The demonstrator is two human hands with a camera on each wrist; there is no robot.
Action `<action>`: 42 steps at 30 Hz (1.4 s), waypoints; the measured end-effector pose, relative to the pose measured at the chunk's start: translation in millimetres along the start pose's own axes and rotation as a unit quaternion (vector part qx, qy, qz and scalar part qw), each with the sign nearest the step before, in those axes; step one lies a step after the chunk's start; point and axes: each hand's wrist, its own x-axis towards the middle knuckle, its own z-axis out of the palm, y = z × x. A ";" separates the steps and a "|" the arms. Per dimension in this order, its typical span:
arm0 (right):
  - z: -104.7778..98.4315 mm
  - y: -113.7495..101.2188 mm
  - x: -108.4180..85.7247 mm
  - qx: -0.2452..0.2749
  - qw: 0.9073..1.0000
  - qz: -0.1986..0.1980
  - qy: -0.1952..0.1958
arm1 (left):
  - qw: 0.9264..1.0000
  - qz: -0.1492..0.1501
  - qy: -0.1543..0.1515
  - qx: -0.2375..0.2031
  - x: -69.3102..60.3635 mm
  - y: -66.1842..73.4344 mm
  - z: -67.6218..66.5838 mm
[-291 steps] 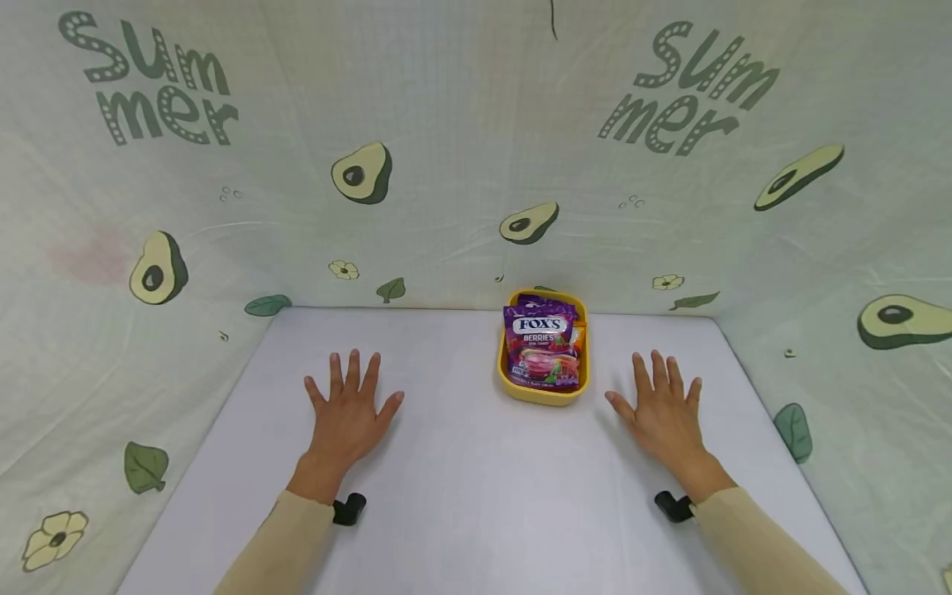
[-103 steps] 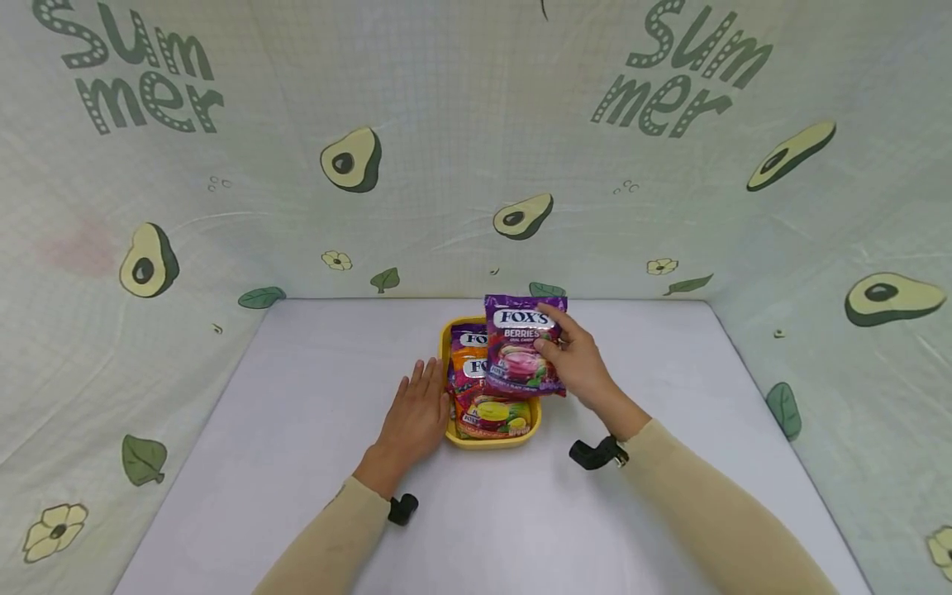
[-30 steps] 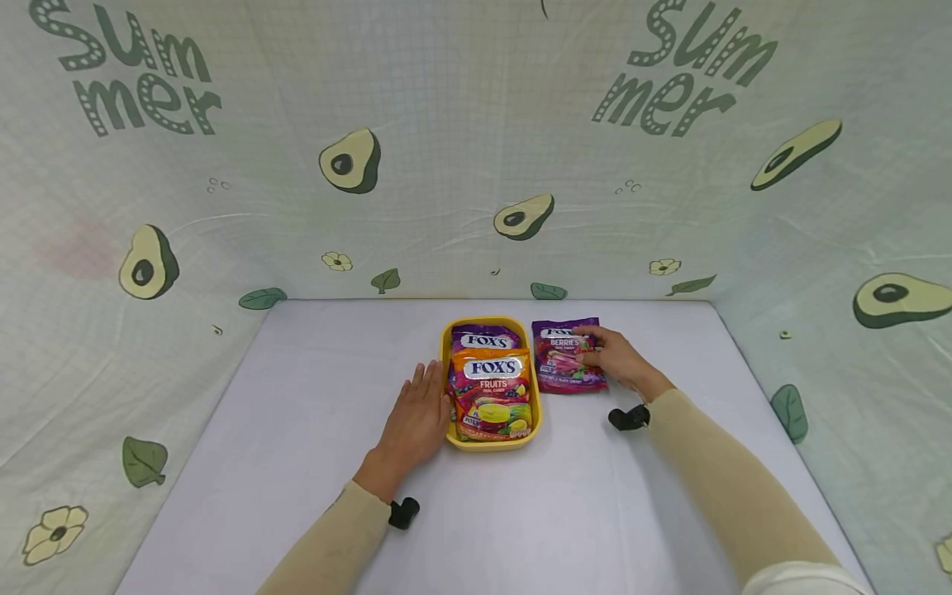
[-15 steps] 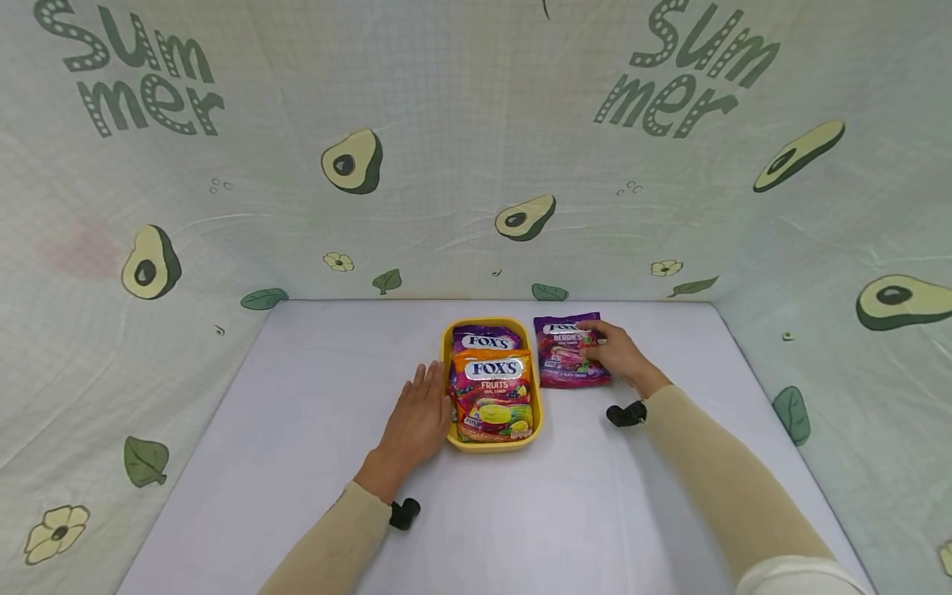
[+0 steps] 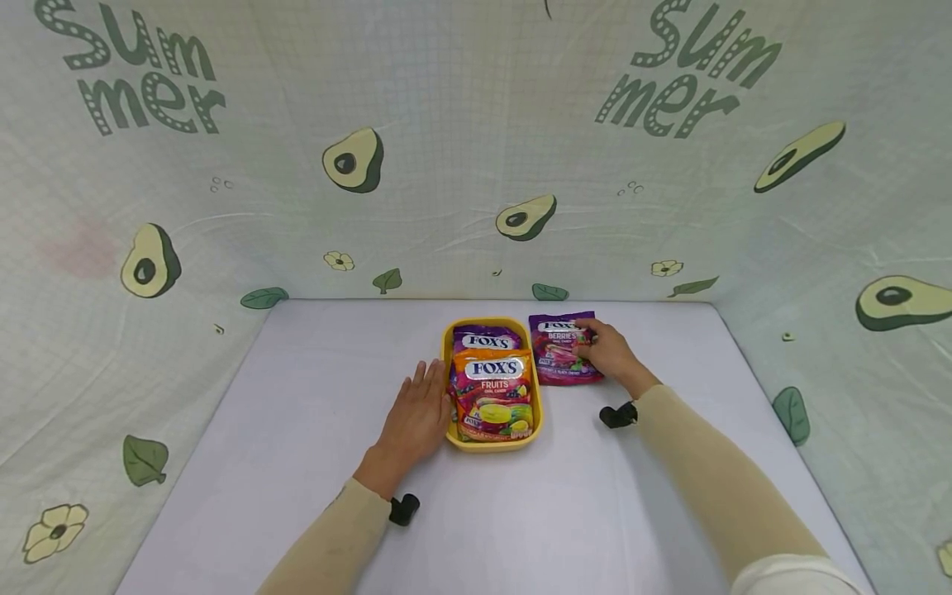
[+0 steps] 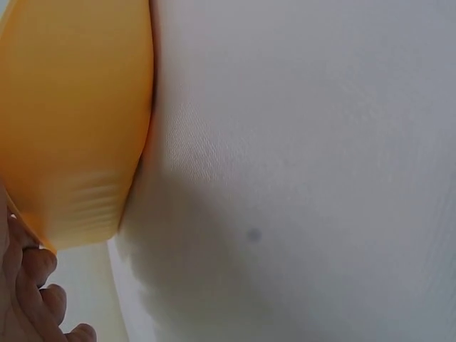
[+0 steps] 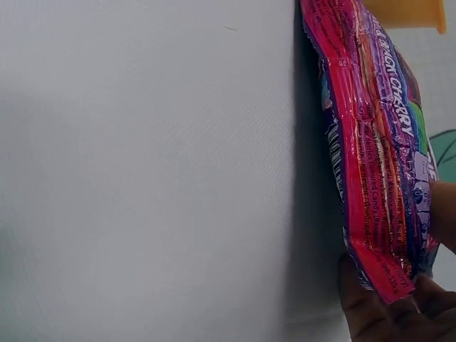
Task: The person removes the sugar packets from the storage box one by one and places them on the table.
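Observation:
My right hand (image 5: 611,354) grips a purple bag of candy (image 5: 558,364) marked Fox's Berries by its right side, thumb over the front. In the right wrist view, fingers (image 7: 370,313) curl around the edge of the bag (image 7: 370,149), which lies on or just above the table. Just left of it stands a yellow tray (image 5: 494,446) with an orange Fox's Fruits candy bag (image 5: 494,397) in front of another purple Fox's bag (image 5: 487,338). Straight fingers of my left hand (image 5: 415,417) rest along the tray's left side; the left wrist view shows the tray's outer wall (image 6: 78,121).
A white table (image 5: 335,372) carries everything. Behind it and at both sides hangs a pale cloth (image 5: 439,99) printed with avocados, leaves and flowers. The held bag's left edge is close to the tray's right rim.
The purple Berries bag has come out of the tray to its right in my right hand, most recently shifting slightly left. Earlier the tray moved left and nearer; my left hand now touches it.

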 end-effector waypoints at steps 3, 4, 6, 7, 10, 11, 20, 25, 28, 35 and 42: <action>0.4 0.0 -0.1 -0.035 0.999 -0.016 0.012 | 1.000 0.000 -0.003 0.004 1.0 -1.0 -1.4; 0.7 -0.2 -0.4 -0.045 0.999 -0.018 0.015 | 1.000 0.000 -0.002 0.003 1.3 -1.4 -1.4; 1.5 -1.5 -1.7 -0.064 0.998 -0.019 0.021 | 1.000 -0.001 -0.002 0.000 2.0 -2.4 -0.7; 1.8 -2.9 -2.9 -0.074 0.997 -0.018 0.024 | 1.000 -0.003 -0.005 -0.001 2.3 -2.9 -0.1; 2.7 -8.9 -7.7 -0.103 0.994 -0.016 0.038 | 1.000 -0.003 -0.002 -0.008 2.7 -3.8 1.8; 2.8 -11.7 -9.9 -0.111 0.993 -0.020 0.044 | 1.000 -0.003 -0.001 -0.010 2.8 -4.0 2.4; 14.5 -48.0 -33.9 -0.009 0.994 -0.098 0.037 | 1.000 -0.009 0.003 -0.018 2.5 -3.4 4.4; 28.2 -64.7 -48.3 0.039 0.991 -0.128 0.006 | 0.999 -0.013 0.002 -0.032 1.0 -0.6 0.9; 35.0 -70.6 -53.0 0.042 0.989 -0.138 -0.008 | 0.999 -0.013 0.004 -0.037 0.4 0.1 -0.3; 44.4 -73.9 -56.7 0.007 0.987 -0.156 -0.037 | 0.999 -0.017 0.004 -0.041 -0.2 0.2 1.5; 48.3 -78.3 -64.3 -0.004 0.985 -0.164 -0.054 | 0.999 -0.018 0.001 -0.042 -0.7 0.2 1.6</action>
